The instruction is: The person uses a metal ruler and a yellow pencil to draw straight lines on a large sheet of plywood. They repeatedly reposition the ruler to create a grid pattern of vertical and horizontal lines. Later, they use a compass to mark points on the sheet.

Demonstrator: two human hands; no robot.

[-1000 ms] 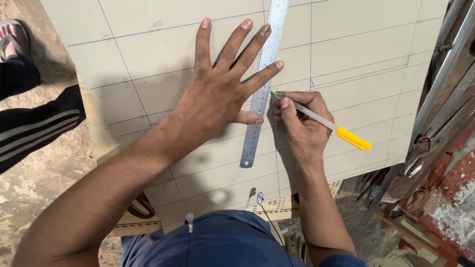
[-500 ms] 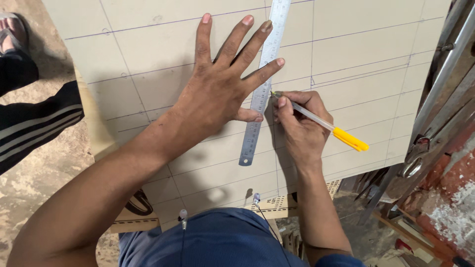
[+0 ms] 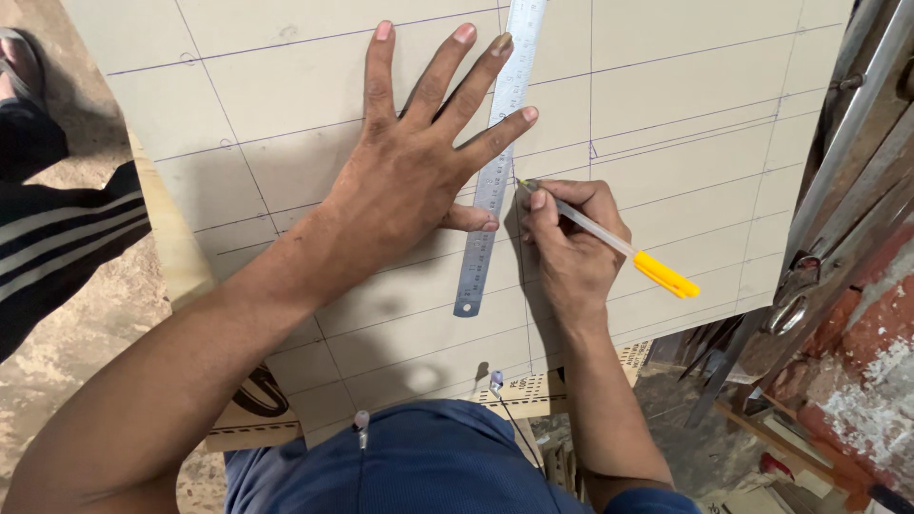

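Beige board (image 3: 685,86), broad and flat, ruled all over with thin purple pen lines. Across it, upright and slightly tilted, a long steel ruler (image 3: 490,181). Pinned there by the left hand (image 3: 409,171), fingers spread flat, no grip. Just right of the ruler's edge, a clear pen with yellow cap (image 3: 609,243), pinched in the closed right hand (image 3: 566,247), tip touching board. Below, brown cardboard box (image 3: 249,419), black oval mark.

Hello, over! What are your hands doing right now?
Left hand spread flat, pressing steel ruler onto beige board. Right hand grips yellow-capped pen, tip at ruler's edge. Nothing in the way.
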